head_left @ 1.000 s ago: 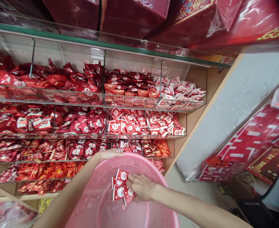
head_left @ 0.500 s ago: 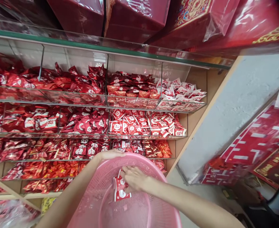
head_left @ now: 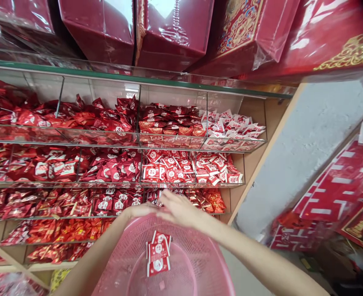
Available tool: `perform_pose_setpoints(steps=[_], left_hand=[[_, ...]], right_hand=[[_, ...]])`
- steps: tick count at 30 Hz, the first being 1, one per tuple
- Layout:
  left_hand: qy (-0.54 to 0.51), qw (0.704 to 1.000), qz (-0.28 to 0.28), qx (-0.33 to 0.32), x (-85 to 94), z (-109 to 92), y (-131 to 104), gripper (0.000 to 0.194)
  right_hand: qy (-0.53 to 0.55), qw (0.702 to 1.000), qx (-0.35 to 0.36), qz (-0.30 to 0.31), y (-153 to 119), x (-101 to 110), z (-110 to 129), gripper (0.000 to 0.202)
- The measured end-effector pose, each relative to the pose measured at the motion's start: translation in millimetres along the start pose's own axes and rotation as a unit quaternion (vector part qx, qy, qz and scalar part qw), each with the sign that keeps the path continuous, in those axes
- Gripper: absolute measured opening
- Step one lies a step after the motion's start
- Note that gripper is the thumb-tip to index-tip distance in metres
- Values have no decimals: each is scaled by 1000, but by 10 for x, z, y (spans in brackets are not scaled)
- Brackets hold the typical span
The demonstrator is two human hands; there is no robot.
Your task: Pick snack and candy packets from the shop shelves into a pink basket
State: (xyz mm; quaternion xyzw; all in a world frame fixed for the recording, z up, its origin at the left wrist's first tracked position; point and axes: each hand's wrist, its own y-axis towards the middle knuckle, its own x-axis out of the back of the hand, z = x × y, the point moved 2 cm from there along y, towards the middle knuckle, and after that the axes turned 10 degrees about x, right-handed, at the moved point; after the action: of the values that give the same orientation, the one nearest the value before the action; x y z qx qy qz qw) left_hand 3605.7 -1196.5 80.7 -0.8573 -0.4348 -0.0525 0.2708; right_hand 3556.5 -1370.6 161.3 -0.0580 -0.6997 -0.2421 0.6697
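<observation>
A pink plastic basket point(head_left: 210, 246) with a perforated wall is tilted below the shelves. My left hand point(head_left: 141, 210) is closed over its far rim. Inside the basket lie several small red-and-white packets point(head_left: 158, 250), overlapping one another. My right hand point(head_left: 180, 209), slightly blurred, is over the far rim beside my left hand, fingers apart and pointing at the lower shelf compartments; nothing shows in it. Just beyond it are dark red packets point(head_left: 119, 201) with white labels, partly covered by my hands.
Glass-fronted shelves point(head_left: 113, 144) hold rows of red packets in divided compartments. Large red boxes point(head_left: 172, 33) in clear wrap rest on the glass shelf overhead. At right stand a grey wall point(head_left: 280, 164) and red patterned packages point(head_left: 332, 185).
My right hand has let go of packets in the basket and moved up and away to the far rim. My left hand stays on the rim. The view has tilted slightly up.
</observation>
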Motion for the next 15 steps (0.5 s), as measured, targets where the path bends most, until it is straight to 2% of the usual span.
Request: perform_pose_setpoints(steps=[3, 6, 10, 12, 15], left_hand=[[5, 1000, 11, -6, -4, 18, -4, 37], [-8, 999, 31, -7, -7, 56, -3, 40], [-14, 999, 30, -7, 17, 115, 9, 41], [-6, 1000, 16, -4, 36, 139, 16, 41], [-17, 1000, 15, 0, 50, 158, 23, 40]], right_hand=[[-50, 997, -28, -50, 178, 407, -349, 25], [-123, 987, -73, -67, 339, 583, -775, 33], [-128, 988, -69, -44, 509, 544, -1159, 61], [-125, 990, -51, -29, 573, 497, -1224, 67], [-138, 990, -31, -17, 639, 447, -1231, 66]])
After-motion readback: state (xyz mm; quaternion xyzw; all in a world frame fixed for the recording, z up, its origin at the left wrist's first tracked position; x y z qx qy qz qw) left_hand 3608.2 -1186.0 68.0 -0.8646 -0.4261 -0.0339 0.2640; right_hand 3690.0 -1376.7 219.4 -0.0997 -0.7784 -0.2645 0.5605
